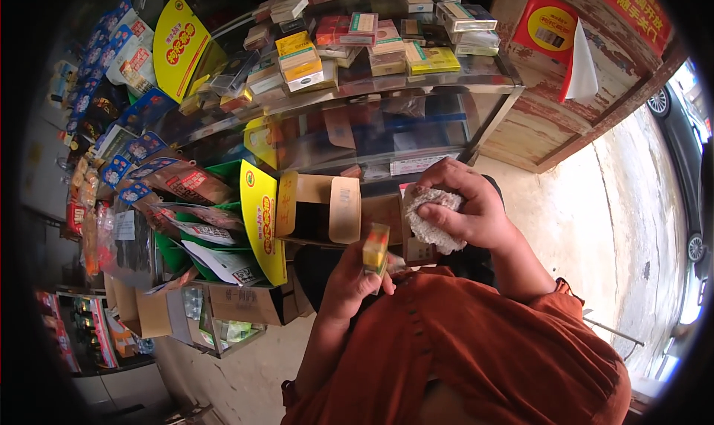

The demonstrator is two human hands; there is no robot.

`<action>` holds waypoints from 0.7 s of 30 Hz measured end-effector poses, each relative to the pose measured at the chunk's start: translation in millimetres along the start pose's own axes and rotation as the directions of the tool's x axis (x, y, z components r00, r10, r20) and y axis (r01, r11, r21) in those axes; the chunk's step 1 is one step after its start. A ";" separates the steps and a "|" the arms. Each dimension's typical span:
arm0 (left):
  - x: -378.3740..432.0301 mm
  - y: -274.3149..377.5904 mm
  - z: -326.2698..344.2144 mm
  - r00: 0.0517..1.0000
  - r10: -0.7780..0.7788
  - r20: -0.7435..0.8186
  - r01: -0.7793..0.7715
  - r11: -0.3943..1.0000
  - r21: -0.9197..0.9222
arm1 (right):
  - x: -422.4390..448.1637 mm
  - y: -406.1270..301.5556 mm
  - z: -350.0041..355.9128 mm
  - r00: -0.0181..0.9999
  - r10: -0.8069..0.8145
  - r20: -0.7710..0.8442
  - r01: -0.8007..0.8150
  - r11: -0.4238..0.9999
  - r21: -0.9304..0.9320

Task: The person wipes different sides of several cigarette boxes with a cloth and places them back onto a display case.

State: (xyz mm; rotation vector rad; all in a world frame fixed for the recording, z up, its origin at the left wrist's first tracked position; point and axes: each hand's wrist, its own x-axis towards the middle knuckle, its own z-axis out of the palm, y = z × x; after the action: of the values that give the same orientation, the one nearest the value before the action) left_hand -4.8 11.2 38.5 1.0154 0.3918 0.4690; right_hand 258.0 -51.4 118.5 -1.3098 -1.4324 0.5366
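My left hand [354, 277] grips a small yellow and red cigarette pack [376, 249], held on edge above my lap. Bunched in my right hand [466, 207] is a whitish, fluffy cloth [434, 218], with my thumb pressed into it. The pack and the cloth are apart. Just beyond both hands lies an open cardboard box [346, 210] with its flaps up. Many more cigarette packs [301, 62] are piled on top of the glass display counter [390, 87] in front of me.
Snack bags [184, 182] fill a green display rack with a yellow side panel [262, 224] on my left. Cardboard cartons [245, 305] stand below it. A worn wooden door [552, 85] is at the counter's right end. Outside, a dark car [678, 146] is parked.
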 end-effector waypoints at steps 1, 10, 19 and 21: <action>0.9 -0.7 -1.2 1.000 -0.020 -0.005 0.019 0.999 -0.035 | -1.1 -2.2 1.5 0.999 0.032 -0.019 -0.030 0.996 0.084; 3.6 -10.3 13.8 0.996 -0.079 0.035 0.087 0.940 -0.330 | -14.8 -7.7 56.6 0.996 -0.069 0.061 0.080 0.977 -0.196; 2.2 -8.7 8.0 0.980 -0.042 -0.196 0.001 0.979 -0.206 | -19.1 -2.3 30.7 0.872 -0.086 0.483 0.055 0.995 0.079; 3.2 -2.9 6.8 0.992 -0.036 -0.125 0.008 0.977 -0.215 | -15.0 -5.4 23.7 0.942 0.009 0.337 0.001 1.000 -0.027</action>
State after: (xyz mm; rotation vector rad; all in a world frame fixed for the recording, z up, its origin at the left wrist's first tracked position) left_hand 2.0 6.7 38.9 0.7740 0.4567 0.5457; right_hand 232.0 -59.0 109.4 -1.2845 -1.7215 0.7755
